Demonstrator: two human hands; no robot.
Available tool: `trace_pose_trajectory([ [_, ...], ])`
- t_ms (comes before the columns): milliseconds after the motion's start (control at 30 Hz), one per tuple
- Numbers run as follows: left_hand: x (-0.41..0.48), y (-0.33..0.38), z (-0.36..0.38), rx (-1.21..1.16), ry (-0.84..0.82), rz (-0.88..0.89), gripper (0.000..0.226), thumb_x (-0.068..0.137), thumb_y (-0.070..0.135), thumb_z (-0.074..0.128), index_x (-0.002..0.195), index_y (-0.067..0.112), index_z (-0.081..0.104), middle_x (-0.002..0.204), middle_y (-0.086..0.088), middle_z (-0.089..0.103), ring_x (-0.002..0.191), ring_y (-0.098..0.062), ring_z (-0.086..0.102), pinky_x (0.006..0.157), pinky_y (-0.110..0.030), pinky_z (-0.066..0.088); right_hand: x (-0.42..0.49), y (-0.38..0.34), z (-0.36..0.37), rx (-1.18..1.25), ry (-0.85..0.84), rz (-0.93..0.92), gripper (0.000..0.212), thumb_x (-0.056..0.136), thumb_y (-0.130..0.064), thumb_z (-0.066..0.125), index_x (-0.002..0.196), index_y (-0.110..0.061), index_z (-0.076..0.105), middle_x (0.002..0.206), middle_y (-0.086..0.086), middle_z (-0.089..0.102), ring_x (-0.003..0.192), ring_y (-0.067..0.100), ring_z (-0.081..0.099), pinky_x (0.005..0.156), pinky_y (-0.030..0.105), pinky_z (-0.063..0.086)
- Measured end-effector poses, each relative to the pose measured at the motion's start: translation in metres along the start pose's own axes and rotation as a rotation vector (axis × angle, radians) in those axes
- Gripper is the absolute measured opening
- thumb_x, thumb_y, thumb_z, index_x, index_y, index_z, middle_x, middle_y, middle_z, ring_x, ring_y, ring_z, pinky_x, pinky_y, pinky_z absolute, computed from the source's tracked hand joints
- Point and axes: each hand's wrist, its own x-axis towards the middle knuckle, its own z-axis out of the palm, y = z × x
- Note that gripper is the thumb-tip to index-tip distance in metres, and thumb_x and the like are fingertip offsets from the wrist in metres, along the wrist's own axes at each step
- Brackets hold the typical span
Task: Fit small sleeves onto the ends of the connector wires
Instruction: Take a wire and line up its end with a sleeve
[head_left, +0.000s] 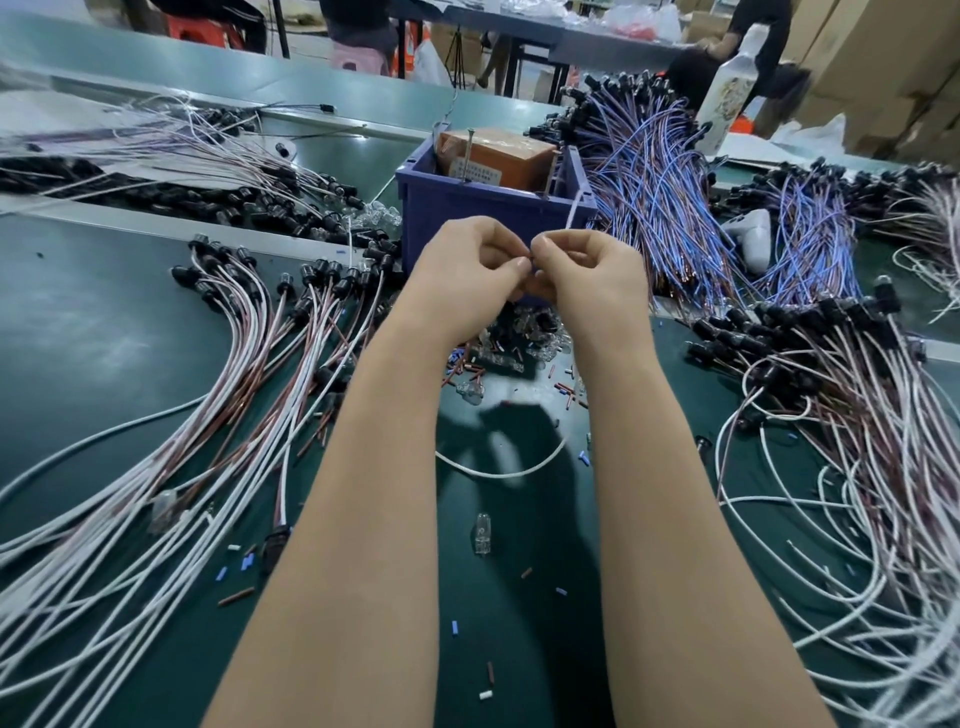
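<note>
My left hand (470, 270) and my right hand (587, 270) meet fingertip to fingertip above the green mat, in front of a blue bin. My right hand pinches a white wire (574, 213) that rises from its fingers. My left hand pinches something tiny at the wire's end; it is too small to identify. Another white wire (498, 470) loops on the mat between my forearms. Small blue, brown and white sleeves (454, 626) lie scattered over the mat. A heap of sleeves and clear bulbs (519, 343) sits under my hands.
The blue bin (447, 208) holds an orange box (498, 156). White and brown connector wires with black sockets fan out on the left (249, 332) and right (831, 395). Blue-violet wire bundles (654, 171) lie behind. A clear bulb (480, 532) lies on the mat.
</note>
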Motion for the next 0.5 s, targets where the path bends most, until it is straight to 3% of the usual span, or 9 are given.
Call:
trace_pose_trajectory([
  [67, 0.0, -0.001, 0.0, 0.008, -0.038, -0.009, 0.008, 0.091, 0.007, 0.057, 0.097, 0.007, 0.064, 0.087, -0.01, 0.072, 0.084, -0.017, 0.07, 0.087, -0.034, 0.054, 0.001, 0.0, -0.002, 0.018, 0.017, 0.007, 0.016, 0.086, -0.002, 0.062, 0.077, -0.014, 0.061, 0.072, 0.006, 0.062, 0.063, 0.02, 0.062, 0.063, 0.034, 0.057],
  [133, -0.001, -0.002, -0.001, 0.032, -0.093, -0.036, 0.008, 0.093, 0.009, 0.056, 0.09, 0.01, 0.064, 0.075, -0.002, 0.072, 0.069, -0.006, 0.067, 0.079, -0.028, 0.054, 0.003, 0.002, -0.004, -0.031, 0.087, -0.038, 0.017, 0.085, -0.001, 0.062, 0.077, -0.016, 0.061, 0.071, 0.002, 0.061, 0.062, 0.015, 0.06, 0.062, 0.03, 0.054],
  [233, -0.001, 0.0, -0.003, 0.059, -0.155, -0.062, 0.015, 0.094, 0.012, 0.057, 0.081, 0.014, 0.064, 0.057, 0.007, 0.068, 0.055, 0.0, 0.062, 0.071, -0.028, 0.052, 0.003, 0.004, -0.003, -0.097, 0.191, -0.091, 0.021, 0.084, -0.005, 0.063, 0.074, -0.023, 0.059, 0.076, 0.003, 0.062, 0.075, 0.022, 0.062, 0.081, 0.043, 0.054],
  [300, -0.003, 0.001, -0.006, 0.096, -0.206, -0.049, 0.016, 0.093, 0.013, 0.057, 0.079, 0.014, 0.064, 0.052, 0.01, 0.066, 0.05, 0.003, 0.059, 0.06, -0.019, 0.047, 0.005, 0.007, -0.007, -0.122, 0.26, -0.088, 0.02, 0.085, -0.005, 0.062, 0.075, -0.022, 0.058, 0.082, 0.006, 0.063, 0.084, 0.029, 0.063, 0.085, 0.046, 0.052],
  [367, -0.005, 0.001, -0.01, 0.121, -0.233, -0.061, 0.018, 0.093, 0.013, 0.057, 0.077, 0.016, 0.064, 0.054, 0.009, 0.067, 0.051, 0.002, 0.059, 0.06, -0.016, 0.049, 0.009, 0.009, -0.02, -0.139, 0.337, -0.062, 0.013, 0.085, -0.005, 0.061, 0.081, -0.017, 0.061, 0.086, 0.011, 0.065, 0.086, 0.03, 0.063, 0.085, 0.047, 0.052],
  [433, -0.002, -0.002, -0.014, 0.092, -0.131, -0.078, 0.019, 0.093, 0.011, 0.055, 0.076, 0.016, 0.062, 0.058, 0.006, 0.069, 0.055, -0.003, 0.059, 0.064, -0.022, 0.051, 0.009, 0.01, -0.03, -0.232, 0.301, -0.034, 0.01, 0.084, -0.006, 0.059, 0.084, -0.015, 0.064, 0.087, 0.011, 0.068, 0.084, 0.027, 0.065, 0.085, 0.045, 0.053],
  [500, 0.002, -0.004, -0.015, 0.033, 0.032, -0.082, 0.02, 0.094, 0.012, 0.053, 0.076, 0.018, 0.059, 0.064, 0.005, 0.068, 0.056, -0.003, 0.058, 0.063, -0.021, 0.048, 0.006, 0.008, -0.028, -0.427, 0.1, 0.0, 0.012, 0.086, -0.008, 0.056, 0.086, -0.011, 0.068, 0.083, 0.006, 0.069, 0.077, 0.022, 0.068, 0.082, 0.038, 0.056],
])
